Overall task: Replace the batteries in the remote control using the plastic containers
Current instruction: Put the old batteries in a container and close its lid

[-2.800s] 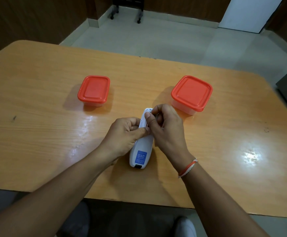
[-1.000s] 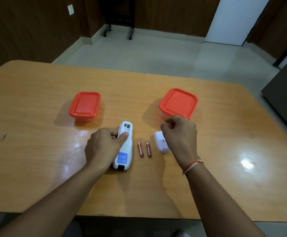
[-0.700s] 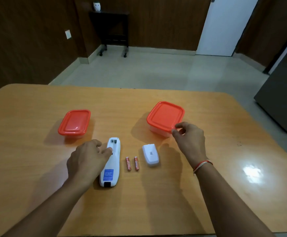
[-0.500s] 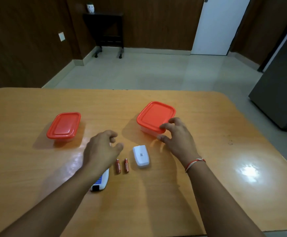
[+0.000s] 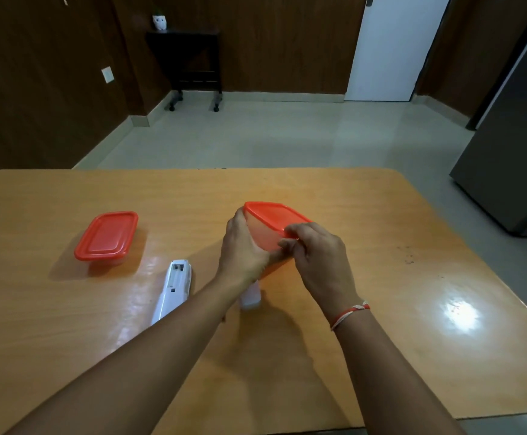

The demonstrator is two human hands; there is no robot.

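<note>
Both hands hold the right plastic container (image 5: 266, 233), a clear tub with a red lid, tilted and lifted off the table. My left hand (image 5: 244, 249) grips its left side. My right hand (image 5: 314, 251) pinches the near corner of the red lid. The white remote control (image 5: 174, 285) lies on the table with its empty battery bay facing up, partly under my left forearm. The white battery cover (image 5: 251, 296) lies beneath my hands, half hidden. The two loose batteries are hidden behind my left arm. A second red-lidded container (image 5: 106, 237) stands closed at the left.
The wooden table (image 5: 412, 293) has rounded corners and a glare spot at the right. Beyond it are a tiled floor, a dark side table against the wall, a white door and a grey cabinet at the far right.
My left hand let go of the remote and crossed to the right container. Both hands took hold of that container and raised it, tilted. The camera view tipped upward.
</note>
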